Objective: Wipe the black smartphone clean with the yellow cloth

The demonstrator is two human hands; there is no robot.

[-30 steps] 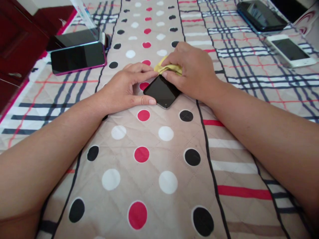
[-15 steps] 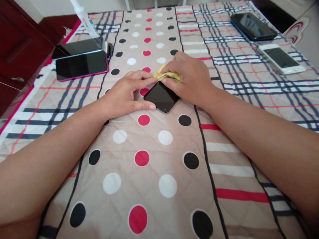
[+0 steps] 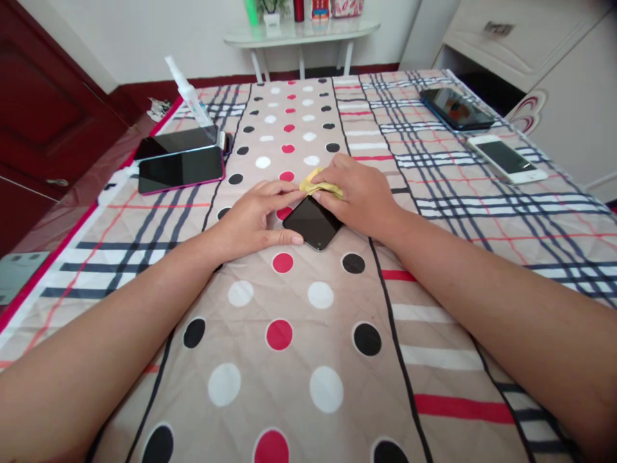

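Note:
A black smartphone (image 3: 314, 222) lies screen up and turned cornerwise on the quilted bedspread. My left hand (image 3: 258, 218) grips it from the left, thumb at the near edge and fingers at the far corner. Bunched in my right hand (image 3: 364, 193) is a yellow cloth (image 3: 332, 188), pressed at the phone's far edge. The fingertips of both hands almost meet there. Part of the phone's right side is hidden under my right hand.
Two dark phones, one pink-edged (image 3: 182, 170), lie at the left by a white spray bottle (image 3: 190, 96). A blue-edged phone (image 3: 456, 108) and a white phone (image 3: 508, 159) lie at the far right. Beyond the bed stand a small table (image 3: 308, 33) and a cabinet (image 3: 573, 103).
The view has tilted up, so the small table and more of the cabinet now show. Both hands keep their places on the phone and cloth, with hardly any shift.

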